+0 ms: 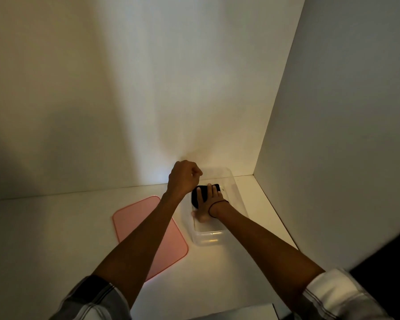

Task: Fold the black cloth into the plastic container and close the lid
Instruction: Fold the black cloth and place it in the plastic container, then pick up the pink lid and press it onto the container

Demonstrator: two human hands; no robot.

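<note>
A clear plastic container (208, 239) stands on the white surface near the right wall. Inside it, at its far end, lies the folded black cloth (195, 196). My right hand (208, 202) lies flat on the cloth inside the container, fingers spread and pressing down. My left hand (184, 177) hovers above the container's far left rim, curled into a loose fist with nothing seen in it. The pink lid (134, 222) lies flat on the surface to the left of the container, partly covered by my left forearm.
White walls close in at the back (148, 100) and on the right (333, 158), and the container sits close to that corner. A pale flat edge (240, 312) shows at the bottom of the view.
</note>
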